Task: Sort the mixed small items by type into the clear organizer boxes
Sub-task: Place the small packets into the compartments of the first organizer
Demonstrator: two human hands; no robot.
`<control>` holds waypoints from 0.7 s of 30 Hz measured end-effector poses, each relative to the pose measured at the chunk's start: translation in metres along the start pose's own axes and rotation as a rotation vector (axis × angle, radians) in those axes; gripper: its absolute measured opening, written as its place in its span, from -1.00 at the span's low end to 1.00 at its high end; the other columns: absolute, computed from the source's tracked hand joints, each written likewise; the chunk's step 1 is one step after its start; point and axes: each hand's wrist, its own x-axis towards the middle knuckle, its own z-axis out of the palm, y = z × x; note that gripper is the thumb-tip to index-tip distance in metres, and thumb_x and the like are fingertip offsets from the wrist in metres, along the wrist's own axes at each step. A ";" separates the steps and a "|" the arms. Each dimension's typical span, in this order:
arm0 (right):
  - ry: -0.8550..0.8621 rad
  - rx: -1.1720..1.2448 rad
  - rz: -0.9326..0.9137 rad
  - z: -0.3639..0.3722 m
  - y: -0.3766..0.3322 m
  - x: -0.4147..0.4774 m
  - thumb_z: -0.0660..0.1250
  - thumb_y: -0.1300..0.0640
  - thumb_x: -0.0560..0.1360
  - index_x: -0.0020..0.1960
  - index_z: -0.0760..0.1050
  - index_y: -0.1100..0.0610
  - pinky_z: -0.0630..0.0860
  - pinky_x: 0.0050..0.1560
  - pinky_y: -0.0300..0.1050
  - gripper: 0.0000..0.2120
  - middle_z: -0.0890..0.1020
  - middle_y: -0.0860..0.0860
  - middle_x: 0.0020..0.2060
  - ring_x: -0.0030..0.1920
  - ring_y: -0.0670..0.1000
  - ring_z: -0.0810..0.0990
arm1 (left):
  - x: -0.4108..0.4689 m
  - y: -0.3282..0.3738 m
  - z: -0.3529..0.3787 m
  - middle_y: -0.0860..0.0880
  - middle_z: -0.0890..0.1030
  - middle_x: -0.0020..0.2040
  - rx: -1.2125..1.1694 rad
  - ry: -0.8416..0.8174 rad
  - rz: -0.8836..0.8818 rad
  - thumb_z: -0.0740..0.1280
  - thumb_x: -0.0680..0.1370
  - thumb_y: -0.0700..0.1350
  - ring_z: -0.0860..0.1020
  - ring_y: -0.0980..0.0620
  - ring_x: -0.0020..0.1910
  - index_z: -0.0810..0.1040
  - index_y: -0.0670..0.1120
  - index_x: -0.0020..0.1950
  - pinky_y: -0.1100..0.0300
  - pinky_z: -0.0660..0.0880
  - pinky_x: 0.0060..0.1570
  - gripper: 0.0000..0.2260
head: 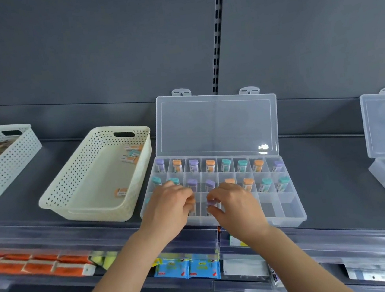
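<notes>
Now, seemingly mid-placement in the front row. Works with both hands low over the organizer box [293,221], set on the shelf [336,176] with its lid [215,123] tipped back against the rear panel, presumably to leave every cell reachable from above. Pinches a purple-capped piece [210,203] between thumb and fingertips of the right hand [236,203], cap showing just past the fingertips, right above a front-row cell left of the box's middle; probably grips high to clear the thin dividers on the way down. Curls the left hand [167,209] over the neighbouring cell toward the box's front left corner, fingertips nearly meeting those of the right; cannot tell whether anything is held there, with the fingertips hidden behind the knuckles. Shows the two back rows filled one piece per cell in purple, orange and teal, and bare cells at the front right corner. Has more to fetch, judging by an orange piece [121,192] and a small cluster [130,153] lying in the cream basket [81,176] just beside the box's left edge.
</notes>
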 end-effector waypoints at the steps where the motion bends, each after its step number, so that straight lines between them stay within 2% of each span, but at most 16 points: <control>1: 0.002 0.002 0.003 -0.001 0.000 0.000 0.48 0.17 0.37 -0.15 0.63 0.11 0.58 -0.33 -0.10 -0.93 0.64 -0.01 -0.27 -0.26 0.03 0.59 | 0.000 0.000 0.000 0.10 0.61 -0.09 0.000 0.002 0.003 0.33 0.54 -0.08 0.47 0.11 -0.01 0.60 -0.02 -0.04 0.24 0.39 0.01 -0.93; 5: 0.039 -0.010 0.011 -0.005 -0.002 -0.001 0.51 0.07 0.36 -0.09 0.64 0.10 0.58 -0.34 -0.12 -0.83 0.64 -0.01 -0.27 -0.27 0.00 0.59 | -0.002 0.001 -0.001 0.08 0.61 -0.04 0.011 0.012 0.007 0.31 0.56 -0.05 0.46 0.10 0.03 0.61 -0.02 0.05 0.21 0.41 0.09 -0.87; 10: 0.023 -0.012 -0.016 -0.007 -0.008 0.014 0.47 0.04 0.40 -0.05 0.65 0.09 0.58 -0.29 -0.12 -0.83 0.65 -0.01 -0.24 -0.25 0.01 0.60 | 0.000 -0.004 -0.017 0.05 0.61 0.02 0.010 0.041 -0.005 0.34 0.54 -0.02 0.47 0.04 0.09 0.61 -0.06 0.15 0.23 0.34 0.07 -0.77; 16: -0.066 -0.022 -0.082 -0.002 -0.034 0.053 0.38 0.00 0.47 0.07 0.63 0.08 0.53 -0.09 -0.07 -0.76 0.64 0.03 -0.04 -0.01 0.08 0.58 | 0.002 -0.037 -0.062 0.02 0.62 0.08 0.094 0.095 -0.117 0.30 0.56 -0.12 0.47 0.02 0.12 0.62 -0.05 0.16 0.14 0.41 0.12 -0.79; 18: -0.093 -0.035 -0.119 0.002 -0.048 0.070 0.35 -0.02 0.49 0.11 0.61 0.06 0.52 -0.04 -0.07 -0.74 0.63 0.02 0.01 0.04 0.07 0.56 | 0.004 -0.060 -0.075 0.02 0.61 0.14 0.139 0.068 -0.198 0.28 0.57 -0.12 0.47 0.01 0.14 0.61 -0.05 0.19 0.13 0.42 0.12 -0.77; 21: -0.132 -0.046 -0.176 0.013 -0.070 0.102 0.33 -0.01 0.51 0.14 0.59 0.07 0.52 0.02 -0.06 -0.74 0.62 0.02 0.01 0.05 0.05 0.53 | 0.009 -0.095 -0.085 0.02 0.59 0.18 0.205 -0.104 -0.318 0.25 0.57 -0.12 0.49 0.00 0.11 0.58 -0.03 0.23 0.09 0.48 0.10 -0.75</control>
